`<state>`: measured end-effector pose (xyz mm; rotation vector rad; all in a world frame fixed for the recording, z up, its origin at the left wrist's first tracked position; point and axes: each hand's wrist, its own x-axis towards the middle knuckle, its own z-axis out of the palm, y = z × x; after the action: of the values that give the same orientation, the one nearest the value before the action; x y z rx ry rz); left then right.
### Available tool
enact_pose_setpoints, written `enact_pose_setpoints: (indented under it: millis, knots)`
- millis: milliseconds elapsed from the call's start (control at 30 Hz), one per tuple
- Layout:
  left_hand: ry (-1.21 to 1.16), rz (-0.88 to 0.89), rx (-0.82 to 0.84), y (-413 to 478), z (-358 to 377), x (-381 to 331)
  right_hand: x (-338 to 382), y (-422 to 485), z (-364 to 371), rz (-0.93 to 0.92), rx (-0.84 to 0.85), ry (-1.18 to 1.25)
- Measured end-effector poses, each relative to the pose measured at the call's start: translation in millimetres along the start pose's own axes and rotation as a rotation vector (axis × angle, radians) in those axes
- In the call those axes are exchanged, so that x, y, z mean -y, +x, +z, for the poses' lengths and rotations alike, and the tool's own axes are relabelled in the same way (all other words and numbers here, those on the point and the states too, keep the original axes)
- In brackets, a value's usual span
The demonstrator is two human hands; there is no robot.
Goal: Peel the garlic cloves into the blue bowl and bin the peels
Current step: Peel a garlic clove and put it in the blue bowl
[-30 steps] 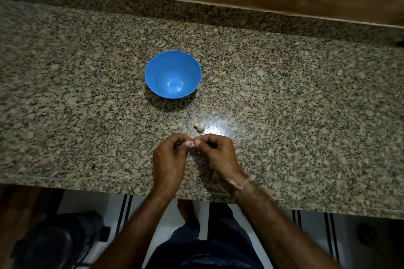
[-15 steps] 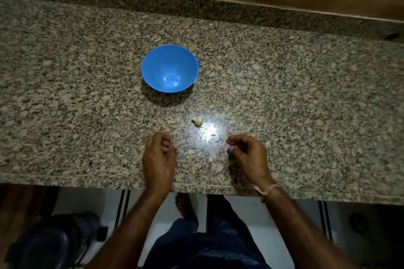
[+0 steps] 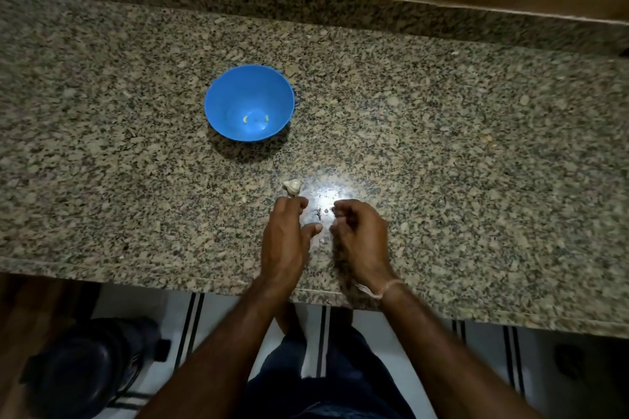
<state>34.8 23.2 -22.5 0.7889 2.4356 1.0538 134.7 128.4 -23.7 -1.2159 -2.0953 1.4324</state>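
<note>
Since our hands separated, the left hand (image 3: 284,241), grip apart, reaches the pale papery garlic piece (image 3: 292,186), presumably peeled next. The right hand (image 3: 359,235) grip we cannot tell.

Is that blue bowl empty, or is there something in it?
Nearly empty: the upright blue bowl shows two tiny yellowish bits on its bottom; whether they are garlic cannot be told.

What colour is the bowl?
The bowl is bright blue, seen best in the head view.
</note>
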Motion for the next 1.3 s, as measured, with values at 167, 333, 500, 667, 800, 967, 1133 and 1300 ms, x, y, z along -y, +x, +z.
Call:
enact_pose_setpoints:
  millis: [167, 333, 500, 667, 800, 967, 1133, 1300]
  knots:
    - [0.1, 0.026, -0.079, 9, 14, -16, -27, -5, -41, 0.062, 0.001, 0.061]
    - [0.159, -0.017, -0.108, 7, 22, -21, -24, 0, -50, 0.004, 0.084, 0.027]
    - [-0.102, -0.125, -0.269, -4, 12, -27, -14, 13, -53, -0.16, 0.211, -0.138]
    - [-0.27, -0.3, -0.445, -27, -9, -18, 3, 27, -25, -0.446, 0.398, -0.396]
    - [-0.247, -0.362, -0.458, -38, -10, -15, 3, 2, -12, -0.632, 0.499, -0.425]
    - [-0.313, -0.431, -0.498, -48, -8, -13, -13, 0, -32, -0.457, 0.362, -0.308]
    - [-0.354, -0.443, -0.498, -56, -5, -6, -15, -5, -32, -0.522, 0.343, -0.407]
    - [-0.377, -0.452, -0.489, -57, -3, -6, -1, -1, -5, -0.579, 0.419, -0.381]
